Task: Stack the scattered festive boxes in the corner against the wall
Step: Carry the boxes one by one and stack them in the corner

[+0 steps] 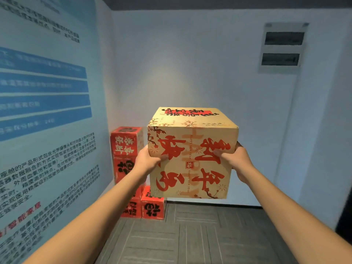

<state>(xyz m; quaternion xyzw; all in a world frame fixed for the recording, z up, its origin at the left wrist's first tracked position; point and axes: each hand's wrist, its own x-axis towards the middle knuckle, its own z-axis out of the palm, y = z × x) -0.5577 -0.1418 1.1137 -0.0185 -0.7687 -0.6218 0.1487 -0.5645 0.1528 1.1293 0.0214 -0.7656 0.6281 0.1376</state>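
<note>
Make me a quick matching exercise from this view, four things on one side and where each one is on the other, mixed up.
Things:
1. tan box
2. red boxes
3. panel with two dark slots
4. blue poster

Places:
A. high on the right wall
B. held between both hands
C. stacked in the corner
D. covering the left wall

Pairs: 1-B, 2-C, 3-A, 4-D

There is one view, from the person's head, wide-angle, looking forward and slightly down into a room corner. The poster wall runs close along the left, the far wall faces the camera, and the floor fills the near bottom. Both forearms reach in from the near lower corners, close to the lens.
</note>
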